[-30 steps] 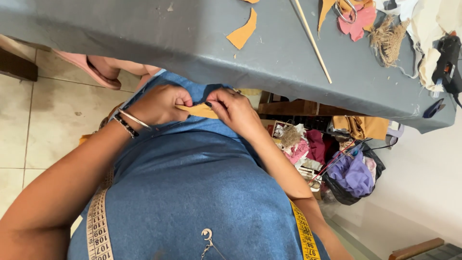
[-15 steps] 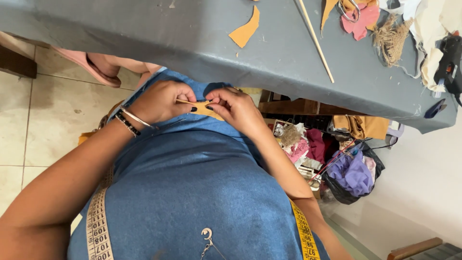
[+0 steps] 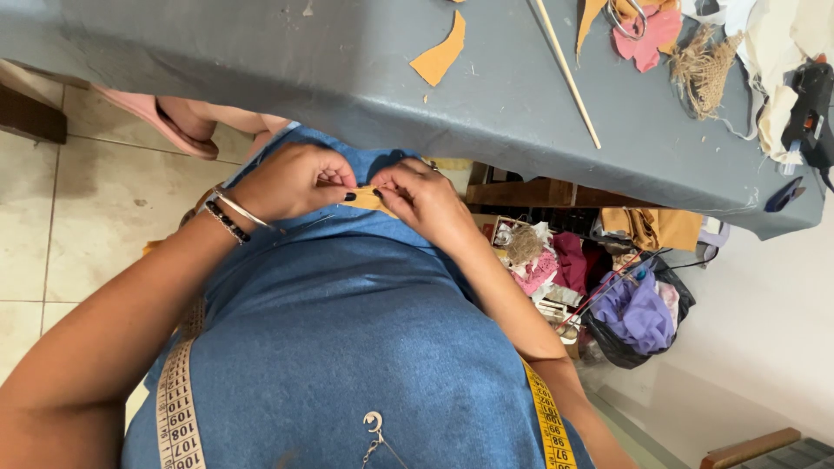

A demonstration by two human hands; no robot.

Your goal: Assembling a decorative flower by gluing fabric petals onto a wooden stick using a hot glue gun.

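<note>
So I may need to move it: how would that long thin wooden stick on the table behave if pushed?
The wooden stick looks straight and slim, so probably stiff and light. If round, it may roll on the smooth grey table. Being thin, it could snap if bent.

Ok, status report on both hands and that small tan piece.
Left hand and right hand both pinching the small tan fabric piece over the lap. Grey-covered table edge just beyond; nothing between the hands.

A grey cloth-covered counter [image 3: 347, 78] spans the top. Beneath it lies a beige tiled floor [image 3: 78, 226] with dark grout lines. A plain white wall [image 3: 764, 330] stands to the right, with a wooden shelf [image 3: 521, 193] under the counter. Soft, even light.
</note>
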